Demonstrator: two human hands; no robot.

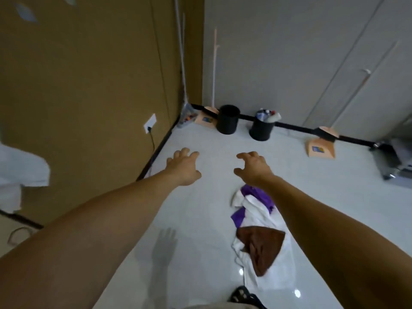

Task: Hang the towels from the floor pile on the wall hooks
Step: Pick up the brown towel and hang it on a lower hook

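White, purple and brown towels (pixel 259 228) lie piled on the pale floor (pixel 200 208), lower right of centre.
Both bare arms stretch forward mid-frame: left hand (pixel 184 167) and right hand (pixel 253 168) empty, fingers spread and curled, above the pile.

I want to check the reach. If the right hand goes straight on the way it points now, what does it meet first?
Probably the black bin stuffed with rubbish by the far wall. The right hand, open and empty, points over bare floor tiles toward it; depth is unclear, so this is a guess.
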